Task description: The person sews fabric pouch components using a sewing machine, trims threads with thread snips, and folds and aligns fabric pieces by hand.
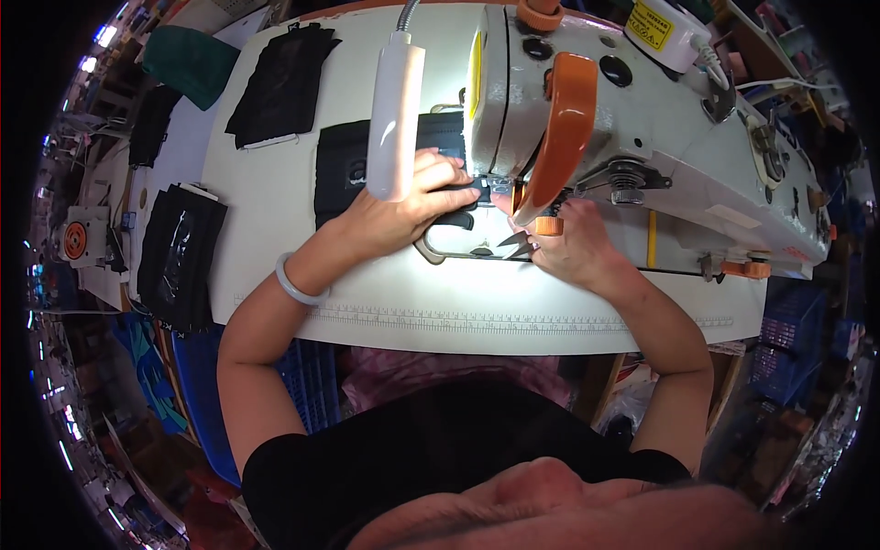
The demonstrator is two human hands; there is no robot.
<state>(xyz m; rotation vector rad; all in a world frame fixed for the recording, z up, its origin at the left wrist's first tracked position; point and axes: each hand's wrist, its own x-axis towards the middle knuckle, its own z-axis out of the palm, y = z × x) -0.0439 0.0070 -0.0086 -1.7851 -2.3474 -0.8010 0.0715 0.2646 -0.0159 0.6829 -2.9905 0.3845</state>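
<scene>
At the head of a sewing machine [642,137], my left hand [403,206] grips a black fabric piece [339,188], thumb and fingers close together at its edge by the presser foot [495,186]. The piece lies partly beneath the lamp and my hand. On the other side of the needle area, my right hand [577,243] is closed around small scissors [515,242]; their pointed blades stick out to the left over the machine bed. Its fingertips reach toward the presser foot, partly hidden behind the orange lever [564,133].
A white lamp [396,119] on a bendy neck hangs over my left hand. More black fabric pieces [284,87] lie at the far left, with another stack [181,261] nearer. A ruler strip [486,323] runs along the table's front edge. Blue crates [786,344] stand below.
</scene>
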